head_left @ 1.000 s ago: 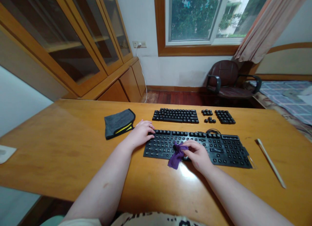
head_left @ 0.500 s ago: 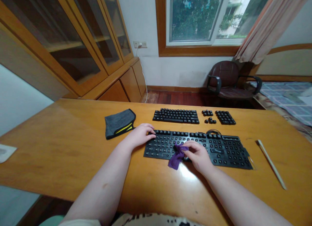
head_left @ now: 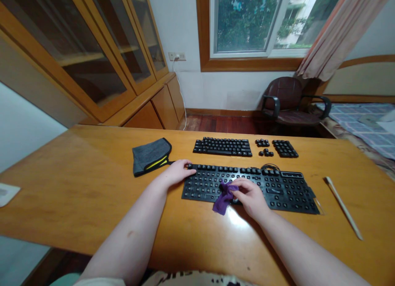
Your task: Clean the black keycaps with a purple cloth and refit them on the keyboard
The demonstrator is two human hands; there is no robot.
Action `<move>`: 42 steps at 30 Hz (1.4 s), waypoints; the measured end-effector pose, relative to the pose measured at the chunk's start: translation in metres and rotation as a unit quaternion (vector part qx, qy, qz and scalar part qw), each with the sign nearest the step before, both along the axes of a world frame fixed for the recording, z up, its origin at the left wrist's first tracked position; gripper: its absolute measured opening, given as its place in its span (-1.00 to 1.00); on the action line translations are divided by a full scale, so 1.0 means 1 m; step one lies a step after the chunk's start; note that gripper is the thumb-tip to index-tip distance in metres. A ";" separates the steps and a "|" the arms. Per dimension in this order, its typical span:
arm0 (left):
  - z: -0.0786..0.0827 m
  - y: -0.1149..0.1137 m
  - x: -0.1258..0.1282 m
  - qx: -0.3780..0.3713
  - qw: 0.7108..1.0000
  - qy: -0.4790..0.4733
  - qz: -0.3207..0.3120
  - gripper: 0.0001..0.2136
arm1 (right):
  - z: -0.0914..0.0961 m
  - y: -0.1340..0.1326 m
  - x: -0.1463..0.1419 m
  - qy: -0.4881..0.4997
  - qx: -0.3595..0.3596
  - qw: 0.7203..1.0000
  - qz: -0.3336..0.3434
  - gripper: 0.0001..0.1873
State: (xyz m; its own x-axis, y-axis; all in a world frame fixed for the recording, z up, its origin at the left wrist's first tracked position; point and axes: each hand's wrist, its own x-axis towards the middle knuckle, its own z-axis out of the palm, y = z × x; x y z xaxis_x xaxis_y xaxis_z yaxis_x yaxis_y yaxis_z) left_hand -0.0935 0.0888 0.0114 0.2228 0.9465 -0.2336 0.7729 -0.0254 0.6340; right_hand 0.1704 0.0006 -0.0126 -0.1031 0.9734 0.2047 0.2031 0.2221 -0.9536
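A black keyboard [head_left: 277, 189] without its keycaps lies near the front of the wooden desk [head_left: 77, 183]. My right hand [head_left: 251, 195] pinches a small purple cloth [head_left: 224, 197] against the keyboard's lower middle rows. My left hand [head_left: 176, 171] rests at the keyboard's upper left corner, fingers curled over its edge. Behind the keyboard, the removed black keycaps [head_left: 222, 146] are laid out in keyboard order, with a small cluster [head_left: 264, 147] and a number pad block [head_left: 285, 148] to their right.
A folded grey cloth with yellow trim [head_left: 150, 155] sits left of the keyboard. A long pale stick [head_left: 342, 205] lies at the right. A white paper [head_left: 6, 193] is at the desk's left edge. A dark armchair [head_left: 288, 101] stands beyond the desk.
My left hand has slid slightly left and down, off the top-left keys to the keyboard's corner. The right hand and purple cloth have barely moved.
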 end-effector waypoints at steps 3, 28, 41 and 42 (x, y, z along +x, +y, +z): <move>-0.002 0.000 0.001 -0.045 0.996 -0.070 0.044 -0.59 | 0.000 -0.001 0.000 0.000 -0.001 1.000 0.002 -0.94; -0.008 0.005 -0.003 -0.123 0.959 -0.254 0.020 -0.59 | 0.002 -0.001 0.000 -0.013 0.007 1.000 0.009 -0.94; -0.011 0.007 -0.001 -0.100 0.971 -0.216 0.028 -0.58 | 0.003 -0.001 -0.001 -0.006 -0.003 1.000 0.007 -0.93; -0.011 0.006 -0.001 -0.101 0.971 -0.216 0.026 -0.58 | 0.002 -0.001 -0.001 -0.006 -0.002 1.000 0.006 -0.93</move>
State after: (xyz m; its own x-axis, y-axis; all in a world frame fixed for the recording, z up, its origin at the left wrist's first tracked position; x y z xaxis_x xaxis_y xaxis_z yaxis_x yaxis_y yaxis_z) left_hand -0.0941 0.0953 0.0005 0.2935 0.9042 -0.3102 0.4298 0.1650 0.8877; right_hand 0.1697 -0.0007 -0.0106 -0.1174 0.9728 0.1999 0.2126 0.2213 -0.9518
